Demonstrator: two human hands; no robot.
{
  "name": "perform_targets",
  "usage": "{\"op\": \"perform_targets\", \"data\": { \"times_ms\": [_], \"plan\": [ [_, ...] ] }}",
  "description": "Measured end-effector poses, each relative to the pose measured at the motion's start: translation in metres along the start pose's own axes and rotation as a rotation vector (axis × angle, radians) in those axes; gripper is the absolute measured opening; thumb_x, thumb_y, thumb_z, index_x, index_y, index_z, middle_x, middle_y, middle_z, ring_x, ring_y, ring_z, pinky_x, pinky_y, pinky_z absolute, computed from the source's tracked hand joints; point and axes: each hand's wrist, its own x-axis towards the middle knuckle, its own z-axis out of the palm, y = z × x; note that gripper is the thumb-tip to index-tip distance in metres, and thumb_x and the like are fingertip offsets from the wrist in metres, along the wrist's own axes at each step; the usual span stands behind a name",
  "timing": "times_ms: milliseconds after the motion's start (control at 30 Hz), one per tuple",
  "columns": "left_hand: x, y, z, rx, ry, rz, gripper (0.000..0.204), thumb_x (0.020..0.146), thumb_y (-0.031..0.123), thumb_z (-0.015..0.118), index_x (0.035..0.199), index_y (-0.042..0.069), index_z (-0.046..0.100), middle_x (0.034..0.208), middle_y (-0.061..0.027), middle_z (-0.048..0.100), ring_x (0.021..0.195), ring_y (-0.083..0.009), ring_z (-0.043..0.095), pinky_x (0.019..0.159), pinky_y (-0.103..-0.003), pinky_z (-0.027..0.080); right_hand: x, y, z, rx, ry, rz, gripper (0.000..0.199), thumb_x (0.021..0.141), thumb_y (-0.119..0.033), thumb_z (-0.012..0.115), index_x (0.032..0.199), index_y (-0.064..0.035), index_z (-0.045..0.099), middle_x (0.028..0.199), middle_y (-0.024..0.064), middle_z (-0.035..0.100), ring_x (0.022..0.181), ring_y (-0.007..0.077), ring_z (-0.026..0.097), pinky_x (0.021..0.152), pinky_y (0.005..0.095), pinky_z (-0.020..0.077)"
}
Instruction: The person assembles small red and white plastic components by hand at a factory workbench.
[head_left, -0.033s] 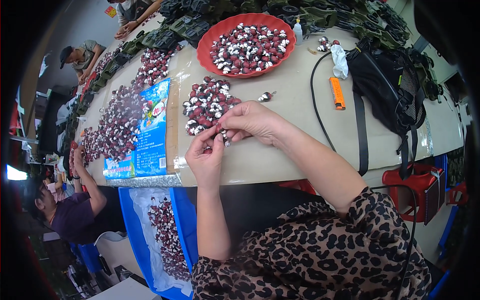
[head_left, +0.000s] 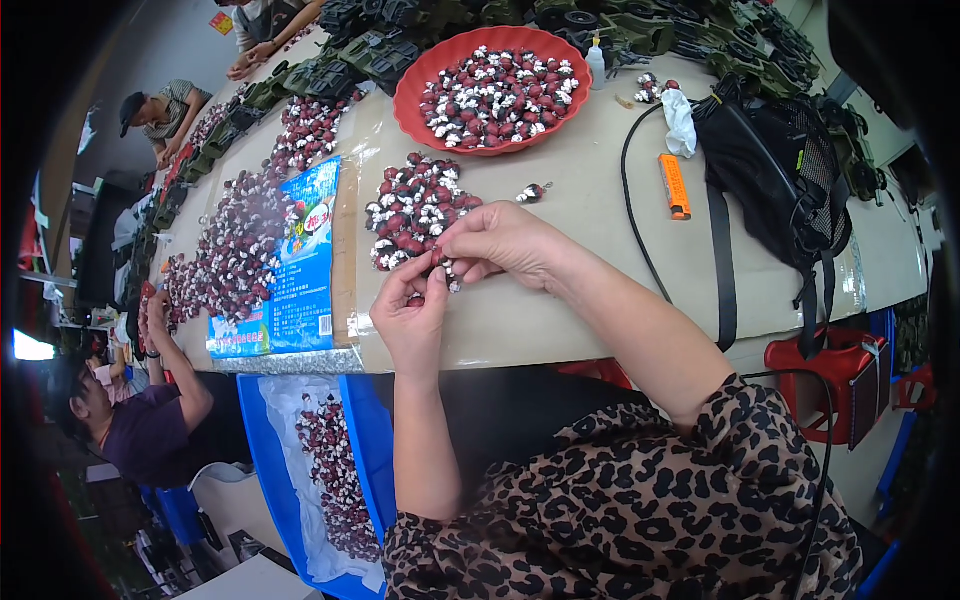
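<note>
Close to the table's front edge, my left hand (head_left: 412, 310) pinches a small red, white and black figurine (head_left: 440, 262) between thumb and fingers. My right hand (head_left: 505, 245) is closed at the same figurine from the other side, its fingertips partly hiding it. Just beyond both hands lies a pile of similar figurines (head_left: 415, 205). A single figurine with a thin loop at its end (head_left: 531, 193) rests apart, right of the pile. Farther back, a scalloped red bowl (head_left: 408, 112) holds many more of them.
On the right lie an orange box (head_left: 674, 187), white tissue (head_left: 680, 125) and a black bag (head_left: 775, 165) with straps and a cable. A blue printed sheet (head_left: 305, 280) borders a larger figurine heap. Below stands a blue bin (head_left: 262, 425). A co-worker (head_left: 150, 430) sits left; dark green toy vehicles line the back.
</note>
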Motion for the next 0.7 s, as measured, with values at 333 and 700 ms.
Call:
{"op": "perform_targets", "data": {
  "times_ms": [333,700],
  "plan": [
    [0.0036,0.0005,0.0026,-0.038,-0.018,-0.014,0.018,0.075,-0.004,0.057,0.094,-0.003,0.059,0.065,0.0050,0.046,0.057,0.0003,0.038,0.049,-0.012,0.030,0.0021,-0.0024,-0.0027,-0.017,0.003,-0.004,0.015,0.076,-0.012,0.061,0.084,0.0006,0.059,0.070,0.0031,0.059,0.058,0.0065,0.057,0.051,0.0164,0.0477],
    [0.0045,-0.0031,0.0030,-0.041,-0.026,0.014,0.019,0.074,-0.006,0.057,0.093,-0.004,0.058,0.069,0.0030,0.049,0.058,-0.0001,0.040,0.051,-0.012,0.032,0.0018,-0.0031,-0.0038,-0.027,-0.005,-0.019,0.016,0.075,-0.011,0.060,0.085,0.0018,0.058,0.071,0.0037,0.058,0.058,0.0067,0.056,0.052,0.0166,0.0480]
  ]
}}
